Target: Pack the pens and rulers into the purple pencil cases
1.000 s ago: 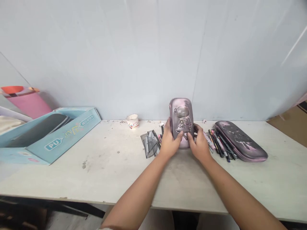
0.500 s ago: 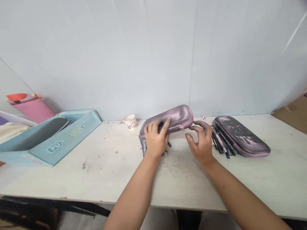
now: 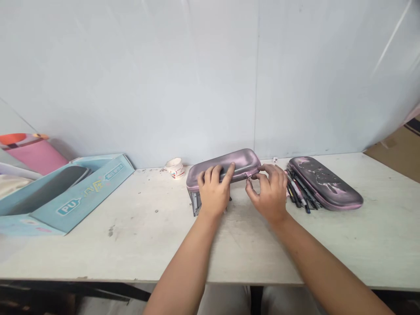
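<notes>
A pink-purple hard pencil case (image 3: pixel 241 161) lies lengthwise on the white table (image 3: pixel 131 236), resting partly on clear rulers (image 3: pixel 194 202). My left hand (image 3: pixel 214 190) presses down on the case's near side with fingers curled over its top. My right hand (image 3: pixel 268 190) is at the case's right end, thumb and forefinger pinched on the zipper pull (image 3: pixel 249 177).
A second, matching pencil case (image 3: pixel 324 183) lies to the right on a heap of pens (image 3: pixel 297 192). A small paper cup (image 3: pixel 173 167) stands by the wall. A light-blue cardboard box (image 3: pixel 62 192) sits at the left, with a pink container (image 3: pixel 31 151) behind it.
The case was held upright a second ago; it has been laid down flat. My right hand then closed in from an open pose and pinched the zipper pull at the case's right end.
</notes>
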Demonstrator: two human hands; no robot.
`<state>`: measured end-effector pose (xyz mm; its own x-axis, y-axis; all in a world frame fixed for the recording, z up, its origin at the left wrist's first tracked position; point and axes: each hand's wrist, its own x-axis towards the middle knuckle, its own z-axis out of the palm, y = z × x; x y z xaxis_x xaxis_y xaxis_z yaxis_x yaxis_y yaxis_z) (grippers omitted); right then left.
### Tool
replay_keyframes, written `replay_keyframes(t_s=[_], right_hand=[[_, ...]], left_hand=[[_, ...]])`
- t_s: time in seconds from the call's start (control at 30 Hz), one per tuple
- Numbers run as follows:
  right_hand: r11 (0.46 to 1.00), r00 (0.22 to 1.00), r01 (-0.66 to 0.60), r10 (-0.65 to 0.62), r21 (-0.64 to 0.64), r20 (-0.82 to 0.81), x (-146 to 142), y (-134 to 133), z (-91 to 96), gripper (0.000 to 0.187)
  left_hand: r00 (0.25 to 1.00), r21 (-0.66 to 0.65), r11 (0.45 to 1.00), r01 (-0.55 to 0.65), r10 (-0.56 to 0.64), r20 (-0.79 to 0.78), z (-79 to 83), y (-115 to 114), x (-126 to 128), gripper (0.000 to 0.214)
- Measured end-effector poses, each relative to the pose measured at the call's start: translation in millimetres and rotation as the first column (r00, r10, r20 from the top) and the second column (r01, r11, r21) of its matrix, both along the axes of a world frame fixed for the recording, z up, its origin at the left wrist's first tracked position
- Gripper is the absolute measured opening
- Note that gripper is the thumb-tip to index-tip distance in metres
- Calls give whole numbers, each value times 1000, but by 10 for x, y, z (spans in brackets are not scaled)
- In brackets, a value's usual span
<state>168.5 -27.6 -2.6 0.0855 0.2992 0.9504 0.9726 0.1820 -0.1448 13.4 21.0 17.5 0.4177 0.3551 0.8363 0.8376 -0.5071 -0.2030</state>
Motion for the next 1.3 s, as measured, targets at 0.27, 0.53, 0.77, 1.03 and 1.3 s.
replay_keyframes(t_s=[0.27, 0.53, 0.77, 1.03, 1.3], right_hand=[[999, 998, 24, -22, -28, 63, 31, -3, 1, 15], [997, 995, 46, -40, -57, 90, 13, -4, 30, 7], [997, 999, 37, -35, -63, 32, -17, 0, 37, 10], [997, 996, 57, -60, -50, -70, 187, 46, 111, 6], [976, 875, -185, 112, -112, -471, 518, 171, 2, 10]], left_hand=[[1000, -23, 1000, 9, -9, -25, -44, 15, 23, 46], [999, -84, 996, 8, -11, -45, -34, 20, 42, 47], [999, -122, 992, 21, -25, -33, -38, 29, 42, 47], [999, -211, 977, 14, -6, 39, 5, 69, 8, 46], [952, -336, 917, 215, -120, 283, 59, -35, 14, 44]])
